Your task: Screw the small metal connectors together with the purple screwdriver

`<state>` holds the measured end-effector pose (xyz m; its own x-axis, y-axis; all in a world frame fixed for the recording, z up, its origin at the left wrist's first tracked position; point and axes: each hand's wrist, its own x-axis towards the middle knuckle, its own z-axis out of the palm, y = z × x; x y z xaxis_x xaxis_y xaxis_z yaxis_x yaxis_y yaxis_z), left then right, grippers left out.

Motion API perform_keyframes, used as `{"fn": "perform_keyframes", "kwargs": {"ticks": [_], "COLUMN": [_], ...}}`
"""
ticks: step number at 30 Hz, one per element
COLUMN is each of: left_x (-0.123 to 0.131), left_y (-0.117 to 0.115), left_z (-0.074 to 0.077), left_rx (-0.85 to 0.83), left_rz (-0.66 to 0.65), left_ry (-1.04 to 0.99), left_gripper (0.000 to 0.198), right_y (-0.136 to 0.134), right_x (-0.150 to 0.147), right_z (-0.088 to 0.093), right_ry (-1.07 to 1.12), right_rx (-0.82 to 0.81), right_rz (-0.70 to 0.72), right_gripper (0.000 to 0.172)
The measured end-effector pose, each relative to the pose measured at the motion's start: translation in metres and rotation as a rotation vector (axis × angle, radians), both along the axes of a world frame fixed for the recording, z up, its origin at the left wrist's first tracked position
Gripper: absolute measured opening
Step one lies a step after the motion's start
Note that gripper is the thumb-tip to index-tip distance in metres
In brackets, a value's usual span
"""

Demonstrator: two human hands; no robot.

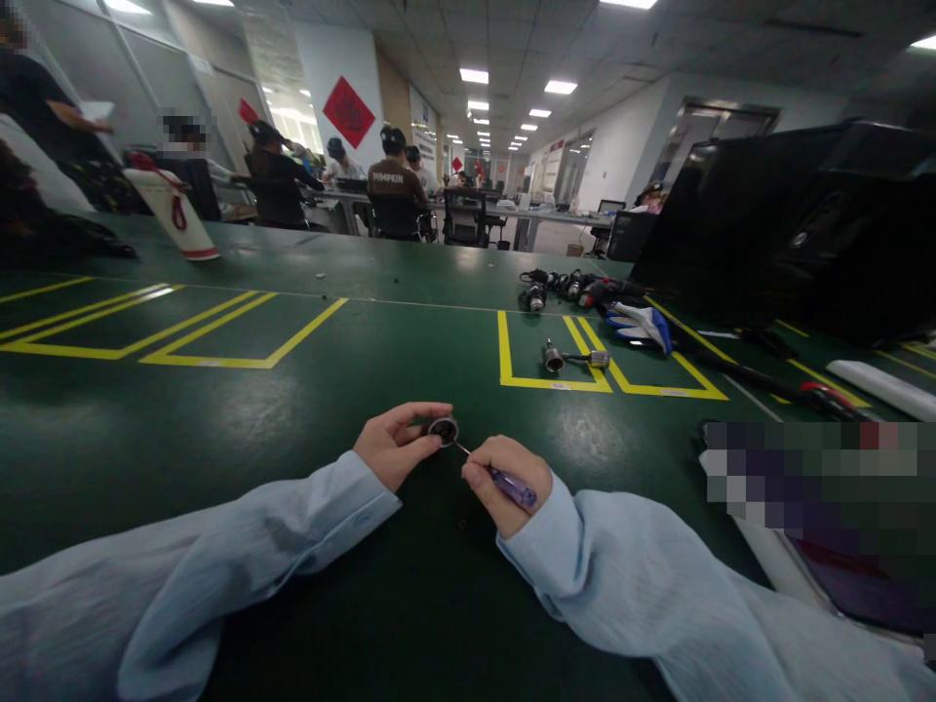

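Observation:
My left hand point(395, 444) pinches a small round metal part point(443, 429) just above the green table point(219, 439). My right hand point(504, 478) is closed round a small screwdriver with a clear purple handle point(514, 486). Its thin shaft reaches up and left, and the tip touches the round part. Both forearms, in light blue sleeves, rest on the table near its front edge.
Yellow tape boxes mark the table. One box holds two small metal parts point(554, 358). Beyond lie several black parts point(556, 286), a blue-white glove point(640, 325), a large black case point(804, 224) and white tubes point(884, 385). A white bag point(175, 210) stands far left. Seated people work at the back.

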<state>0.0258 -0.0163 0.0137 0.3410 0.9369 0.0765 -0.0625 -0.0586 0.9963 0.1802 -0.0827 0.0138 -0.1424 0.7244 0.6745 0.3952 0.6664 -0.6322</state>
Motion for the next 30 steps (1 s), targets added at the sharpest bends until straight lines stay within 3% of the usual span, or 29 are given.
{"fn": "perform_keyframes", "kwargs": {"ticks": [10, 16, 19, 24, 30], "left_x": [0.010, 0.008, 0.008, 0.008, 0.006], "left_y": [-0.001, 0.002, 0.002, 0.001, 0.001], "left_z": [0.008, -0.001, -0.004, -0.003, -0.004], "left_rx": [-0.054, -0.011, 0.015, 0.008, 0.010], "left_rz": [0.144, 0.133, 0.153, 0.158, 0.140], "left_ry": [-0.060, -0.066, -0.065, -0.012, -0.011], "left_gripper": [0.022, 0.019, 0.019, 0.021, 0.019], "right_y": [-0.004, -0.004, -0.007, -0.012, -0.013], "right_x": [-0.002, -0.004, -0.001, 0.006, 0.004], "right_z": [0.008, 0.006, 0.007, 0.009, 0.004], "right_ry": [-0.101, -0.114, 0.041, 0.405, 0.420], "right_rx": [0.020, 0.006, -0.068, -0.369, -0.462], "right_rz": [-0.008, -0.021, 0.002, 0.150, 0.250], "right_gripper": [0.016, 0.016, 0.019, 0.042, 0.046]}}
